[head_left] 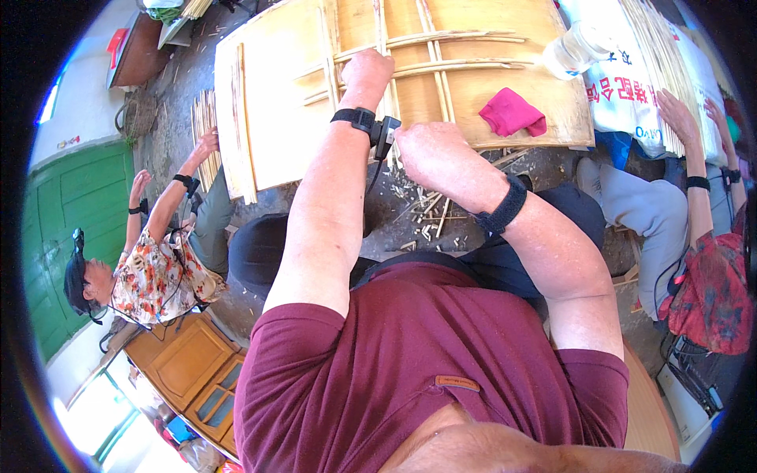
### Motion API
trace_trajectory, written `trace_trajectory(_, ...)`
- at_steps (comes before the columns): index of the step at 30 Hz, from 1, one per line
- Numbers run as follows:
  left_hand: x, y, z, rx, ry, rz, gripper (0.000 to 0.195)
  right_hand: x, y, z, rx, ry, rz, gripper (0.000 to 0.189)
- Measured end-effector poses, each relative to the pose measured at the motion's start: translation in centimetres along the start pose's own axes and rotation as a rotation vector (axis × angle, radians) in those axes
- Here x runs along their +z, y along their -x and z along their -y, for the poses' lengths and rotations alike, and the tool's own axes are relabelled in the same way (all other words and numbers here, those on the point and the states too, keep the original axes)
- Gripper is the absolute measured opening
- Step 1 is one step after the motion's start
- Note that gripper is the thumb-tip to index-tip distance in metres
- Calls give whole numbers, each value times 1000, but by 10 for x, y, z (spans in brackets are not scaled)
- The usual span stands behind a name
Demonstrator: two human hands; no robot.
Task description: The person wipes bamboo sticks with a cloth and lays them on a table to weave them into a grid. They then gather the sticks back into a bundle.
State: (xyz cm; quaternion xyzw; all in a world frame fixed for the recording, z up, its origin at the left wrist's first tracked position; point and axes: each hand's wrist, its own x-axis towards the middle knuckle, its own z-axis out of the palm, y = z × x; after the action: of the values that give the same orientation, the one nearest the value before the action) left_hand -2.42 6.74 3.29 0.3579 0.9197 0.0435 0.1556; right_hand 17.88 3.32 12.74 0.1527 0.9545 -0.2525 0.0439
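Several thin wooden or bamboo strips cross one another in a loose grid on a wooden board. My left hand is closed over the grid near its left-middle crossing, by the middle upright strips; whether its fingers grip a strip is hidden. My right hand is curled at the board's near edge, beside the lower ends of the middle strips; its fingertips are hidden. Further strips lie apart along the board's left side.
A crumpled pink cloth and a clear plastic container are on the board's right. Offcuts litter the floor before me. A person sits at left near a strip bundle; another is at right with strips.
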Motion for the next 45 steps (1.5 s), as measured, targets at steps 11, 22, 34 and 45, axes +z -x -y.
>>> trace_trajectory(11, -6, 7, -2, 5, 41, 18, 46, 3, 5, 4, -23, 53, -34, 13)
trace_trajectory(22, -16, 19, -2, 23, -30, -11, 43, -4, 14, 14, -6, 23, 57, 17)
trace_trajectory(34, -57, 41, 122, -91, 185, -475, 39, 7, 28, 23, 15, 86, 67, 19)
trace_trajectory(45, -16, 80, 316, -551, -276, -209, 28, 13, 36, 30, -7, 126, 13, 18)
